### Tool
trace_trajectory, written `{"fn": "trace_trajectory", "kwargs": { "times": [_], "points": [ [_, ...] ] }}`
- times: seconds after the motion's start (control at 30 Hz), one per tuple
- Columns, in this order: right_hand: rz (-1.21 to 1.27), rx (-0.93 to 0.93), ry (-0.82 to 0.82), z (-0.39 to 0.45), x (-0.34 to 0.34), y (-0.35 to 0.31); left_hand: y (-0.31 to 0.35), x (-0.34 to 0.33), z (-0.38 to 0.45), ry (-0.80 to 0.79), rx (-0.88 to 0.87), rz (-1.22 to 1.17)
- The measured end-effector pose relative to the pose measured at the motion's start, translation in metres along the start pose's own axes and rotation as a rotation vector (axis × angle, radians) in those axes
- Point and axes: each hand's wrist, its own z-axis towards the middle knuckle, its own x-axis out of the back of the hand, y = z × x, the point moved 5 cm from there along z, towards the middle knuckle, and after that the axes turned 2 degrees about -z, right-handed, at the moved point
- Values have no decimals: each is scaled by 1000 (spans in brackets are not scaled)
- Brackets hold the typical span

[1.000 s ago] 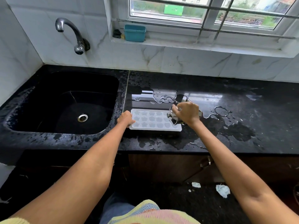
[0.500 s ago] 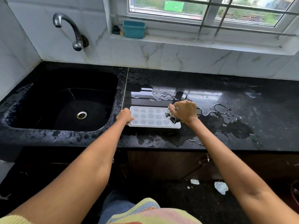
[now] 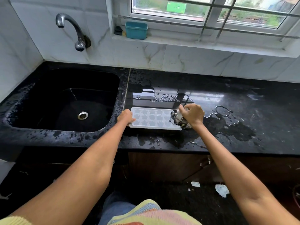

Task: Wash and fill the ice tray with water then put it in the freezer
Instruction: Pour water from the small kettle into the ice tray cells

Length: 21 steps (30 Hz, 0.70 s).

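Observation:
A white ice tray (image 3: pixel 151 119) with star-shaped cells lies flat on the wet black countertop (image 3: pixel 211 140), just right of the sink. My left hand (image 3: pixel 125 116) grips the tray's left end. My right hand (image 3: pixel 193 114) holds a small steel cup (image 3: pixel 176 117), tipped on its side over the tray's right end with its base facing me. The cup's mouth is hidden, so I cannot tell whether water is flowing.
A black sink (image 3: pixel 65 101) with a steel drain (image 3: pixel 82 115) sits to the left, under a wall tap (image 3: pixel 76 31). A teal box (image 3: pixel 136 30) stands on the window sill. Puddles (image 3: pixel 227 125) spread on the counter to the right. Paper scraps (image 3: pixel 221 190) lie on the floor.
The steel cup in my right hand has tipped further over the tray's right end. My left hand stays on the tray's left end. The tray has not moved.

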Motion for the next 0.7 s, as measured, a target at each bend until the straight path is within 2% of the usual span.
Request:
{"fn": "trace_trajectory", "kwargs": {
  "times": [0.13, 0.23, 0.47, 0.6, 0.7],
  "points": [
    [79, -51, 52, 10, 12, 7, -1, 0, 3, 1, -8, -15],
    [55, 10, 74, 18, 21, 4, 0, 0, 3, 1, -12, -22],
    [-234, 283, 42, 5, 4, -9, -1, 0, 3, 5, -16, -34],
    [-356, 359, 36, 1, -11, -6, -1, 0, 3, 1, -23, -42],
    [-378, 390, 93, 2, -8, -7, 0, 0, 3, 2, -21, -40]
  ]
}}
